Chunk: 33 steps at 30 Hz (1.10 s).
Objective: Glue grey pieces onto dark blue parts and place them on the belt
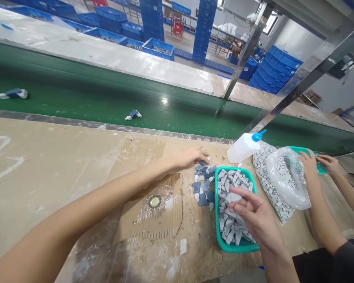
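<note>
My left hand (192,157) reaches to the far edge of a pile of dark blue and white plastic pieces (205,185). Its fingers are curled around one such piece, which shows only in part. Over a green basket (219,240) full of small light grey plastic pieces (235,224), my right hand (255,212) has thumb and fingertips closed on a light grey piece. That piece blends with those below it, so its outline is unclear.
Behind the cardboard-covered table (61,157) runs a green conveyor belt (100,102) carrying blue-and-white pieces (133,114). A white squeeze bottle (243,148) stands behind the basket. To the right are a plastic bag of grey pieces (273,184) and a co-worker's hands (309,163) at another green basket.
</note>
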Motion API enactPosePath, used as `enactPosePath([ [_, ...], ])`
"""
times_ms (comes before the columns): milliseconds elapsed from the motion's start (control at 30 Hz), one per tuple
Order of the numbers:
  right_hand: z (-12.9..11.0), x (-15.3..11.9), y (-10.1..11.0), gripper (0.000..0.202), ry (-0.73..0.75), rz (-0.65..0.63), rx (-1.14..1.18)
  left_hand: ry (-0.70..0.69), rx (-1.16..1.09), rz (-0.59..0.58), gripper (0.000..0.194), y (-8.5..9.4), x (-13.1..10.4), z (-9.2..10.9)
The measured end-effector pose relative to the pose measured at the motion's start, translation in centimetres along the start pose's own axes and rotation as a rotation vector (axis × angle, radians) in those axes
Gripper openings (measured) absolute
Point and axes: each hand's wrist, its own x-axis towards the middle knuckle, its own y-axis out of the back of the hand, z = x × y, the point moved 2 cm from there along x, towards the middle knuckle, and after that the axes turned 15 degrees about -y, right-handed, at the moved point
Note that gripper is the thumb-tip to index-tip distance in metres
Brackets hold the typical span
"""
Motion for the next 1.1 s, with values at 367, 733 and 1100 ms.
enactPosePath([
  [367,3.3,-2.7,-5.4,0.026,-0.030,-0.142,-0.100,0.220,-0.278,0.473,0.024,0.2,-3.2,3.0],
  [733,6.8,0.7,-11.5,0.049,-0.381,-0.308,0.071,0.603,-1.317,1.056,0.023,0.1,-16.2,11.7],
  [1100,6.4,3.3,-13.4,0.026,0.416,0.170,-0.696,0.553,-1.082,1.168,0.025,0.2,-20.5,11.3],
])
